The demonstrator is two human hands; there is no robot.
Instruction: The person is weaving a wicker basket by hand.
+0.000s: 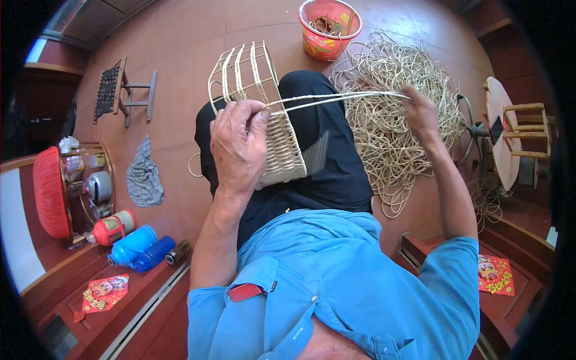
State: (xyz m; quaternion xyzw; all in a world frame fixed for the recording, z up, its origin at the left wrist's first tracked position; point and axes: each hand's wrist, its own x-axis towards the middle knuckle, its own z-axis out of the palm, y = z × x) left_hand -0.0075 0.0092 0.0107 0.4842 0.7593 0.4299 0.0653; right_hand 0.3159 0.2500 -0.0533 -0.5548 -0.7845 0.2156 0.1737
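Note:
A half-woven basket (281,150) rests on my lap, its near part covered in tight straw-coloured weave and its far part still a bare wire frame (264,55). My left hand (239,135) is closed at the edge of the weave, thumb and forefinger pinching the pale cord where it meets the frame. From there the doubled cord (336,97) runs taut to the right across my knees. My right hand (421,114) is closed around its other end, out over a big tangled heap of cord (393,144) on the floor.
Beyond my knees stands a red bucket (324,45) with brown strands inside. A small stool (123,90), a grey cloth (145,174) and several flasks (133,245) are on the left. A round-topped table (501,132) and a wooden chair (528,129) are at the right.

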